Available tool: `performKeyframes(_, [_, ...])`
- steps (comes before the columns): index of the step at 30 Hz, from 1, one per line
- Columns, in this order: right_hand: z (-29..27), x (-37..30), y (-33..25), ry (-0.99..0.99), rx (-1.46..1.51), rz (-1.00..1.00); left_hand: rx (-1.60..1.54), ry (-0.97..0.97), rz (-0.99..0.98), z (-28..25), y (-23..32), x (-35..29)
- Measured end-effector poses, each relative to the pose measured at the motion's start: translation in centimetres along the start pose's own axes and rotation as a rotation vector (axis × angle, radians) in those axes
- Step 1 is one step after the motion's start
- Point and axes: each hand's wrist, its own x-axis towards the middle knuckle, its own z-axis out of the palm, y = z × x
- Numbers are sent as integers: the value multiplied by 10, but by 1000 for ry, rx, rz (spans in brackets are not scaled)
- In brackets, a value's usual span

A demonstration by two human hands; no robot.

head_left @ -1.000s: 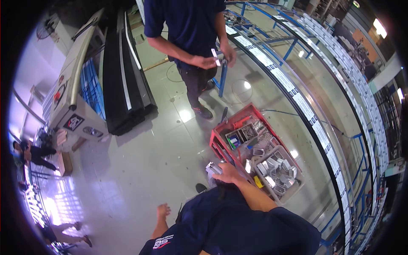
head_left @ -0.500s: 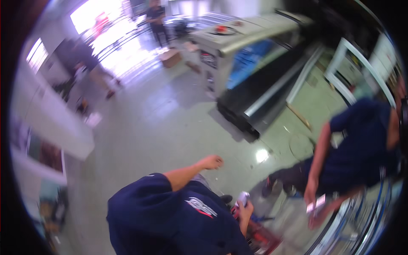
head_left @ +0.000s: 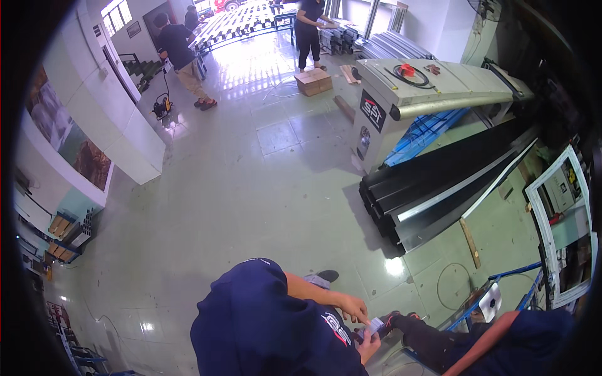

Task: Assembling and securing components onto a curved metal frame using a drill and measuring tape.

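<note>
In front of my navy shirt, low in the view, both hands are close together. My right hand (head_left: 370, 345) grips a small, pale lavender-white object (head_left: 375, 325); its exact kind is too small to tell. My left hand (head_left: 353, 308) is just above and to the left of it, its fingers curled and their tips at the pale object's edge. Whether the left fingers pinch anything is hidden. To the right, a co-worker's dark trousers (head_left: 429, 338) and bare forearm (head_left: 486, 344) are close to my hands.
Long black profiles (head_left: 439, 175) lie beside a large pale machine (head_left: 433, 84) at the right. A white frame (head_left: 545, 232) leans farther right. A cardboard box (head_left: 313, 81) sits on the tiled floor (head_left: 251, 188). People stand by a slatted rack (head_left: 241, 25) at the back. A pillar (head_left: 116, 119) is left.
My left hand has come down and rightward to meet my right hand and the pale object. The view has turned, and the co-worker at right now appears lower.
</note>
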Motion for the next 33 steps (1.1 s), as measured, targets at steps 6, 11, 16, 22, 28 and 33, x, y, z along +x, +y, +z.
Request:
performKeyframes(6, [76,49,-22,109,41,-119,-250,-62,-37,-63,25,11])
performKeyframes(11, [81,81,15,81,72,-30,-330,-97,-35,-102,31,21])
performKeyframes(16, [84,93,7,153,-117,-262,-609,-141,-103,-132,36,35])
performKeyframes(22, [102,112,-54,42,32,-211,-588,-218,-97,-138,54,41])
performKeyframes(28, [93,125,-48,101,-600,-219,-704,-344,-74,-134,64,20])
performKeyframes(33, [110,103,-84,-17,-206,-199,-554,-214,-255,-121,96,-15])
